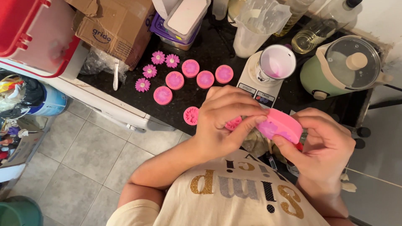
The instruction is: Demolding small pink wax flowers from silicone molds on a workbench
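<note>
In the head view both hands met just above the near edge of the dark table [217, 54]; the left hand [226, 121] was curled, its fingers bent round and its fingertips [258, 120] pressed against the left end of a pink round mould [281, 125]; the right hand [324, 144] grasped the same mould from the other side, thumb under its lower rim and fingers folded behind it, so the mould was held tilted between the two hands, its purple-marked face turned towards the left hand; both hands were closed on it, neither released. The left forearm ran in from the lower left, bare, bent at the wrist; the right wrist rose from below, close to the body. Just beyond the left hand's knuckles stood a white scale [260, 81] carrying a white cup [275, 63] with pink inside; left of that hand lay a pink flower piece [191, 115] on the table edge; farther out from it sat a row of pink round pieces [190, 75] and four purple flowers [151, 70]; beyond the right hand stood a green cooker [335, 75] with a glass lid; a cardboard box [115, 29] stood well off past the left hand.
</note>
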